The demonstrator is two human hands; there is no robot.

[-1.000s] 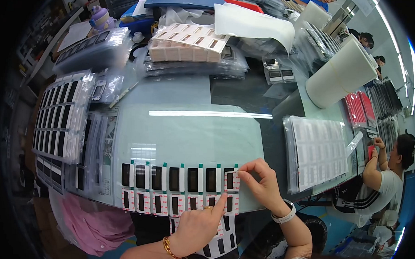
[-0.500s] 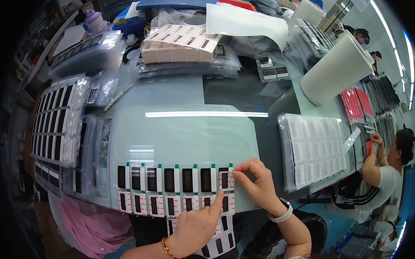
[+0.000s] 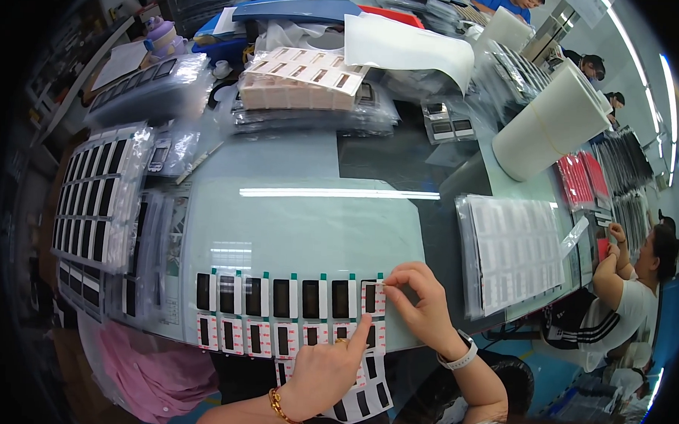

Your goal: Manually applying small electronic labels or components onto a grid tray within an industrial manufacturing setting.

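Along the near edge of the glass-topped table lies a row of small dark rectangular panels point(image 3: 280, 298) with white side strips and green tabs. Below it runs a row of white adhesive frames with red print point(image 3: 207, 332), part of a sheet point(image 3: 363, 402) that hangs over the edge. At the right end, one adhesive frame point(image 3: 369, 306) lies over the last panel. My right hand point(image 3: 426, 308) pinches this frame's upper right corner between thumb and forefinger. With its forefinger stretched out, my left hand point(image 3: 322, 376) touches the frame's lower edge; its other fingers are curled and partly hidden.
Bagged trays of dark panels point(image 3: 97, 196) are stacked at the left. A bagged white sheet stack point(image 3: 514, 248) lies right, below a large white roll point(image 3: 552, 122). Pale cut sheets point(image 3: 299, 91) are piled at the back. A co-worker point(image 3: 636, 290) sits at far right.
The whole view has shifted slightly, so the table things appear a little lower and to the right. Both hands keep nearly the same pose at the end frame.
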